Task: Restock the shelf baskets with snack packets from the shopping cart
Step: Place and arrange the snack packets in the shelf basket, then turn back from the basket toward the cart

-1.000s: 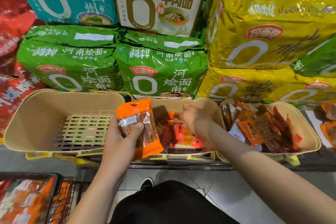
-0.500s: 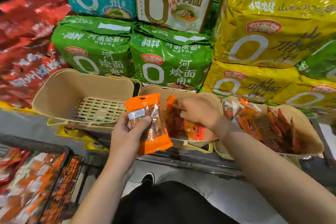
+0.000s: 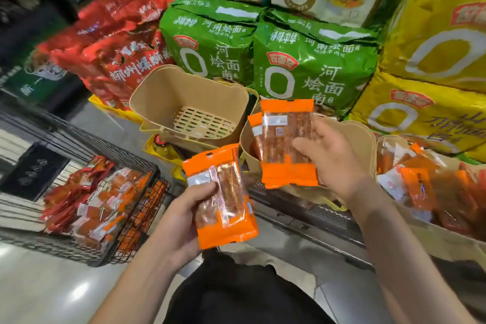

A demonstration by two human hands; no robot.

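Two bare forearms are reaching forward from the bottom edge toward a store shelf. The left hand (image 3: 181, 216) is gripping an orange snack packet (image 3: 223, 197), thumb lying across its front and fingers curled behind it, holding it upright and slightly tilted in the air in front of the shelf edge. The right hand (image 3: 334, 155) is raised a little higher and is pinching a small stack of orange packets (image 3: 286, 142) (at least two, one edge peeking out behind the other), thumb on the front, fingers wrapped around the right side. This stack is hanging just above the middle basket (image 3: 365, 139), hiding most of its inside.

To the left of that basket, an empty tan basket (image 3: 168, 95) with a slotted floor is sitting on the shelf. To the right, a third basket (image 3: 436, 239) is holding a heap of orange and red packets (image 3: 420, 187). Behind the baskets, large green noodle bags (image 3: 315, 60) are standing in a row, with yellow bags (image 3: 434, 34) stacked at the right and red bags (image 3: 118, 42) at the left; teal and white bags are sitting on top.

At the lower left, a black wire shopping cart (image 3: 136, 223) is holding a pile of more snack packets (image 3: 94, 205) in orange and red. It is standing well apart from both hands, on a pale glossy floor (image 3: 47, 289). Dark clothing is showing at the bottom centre.
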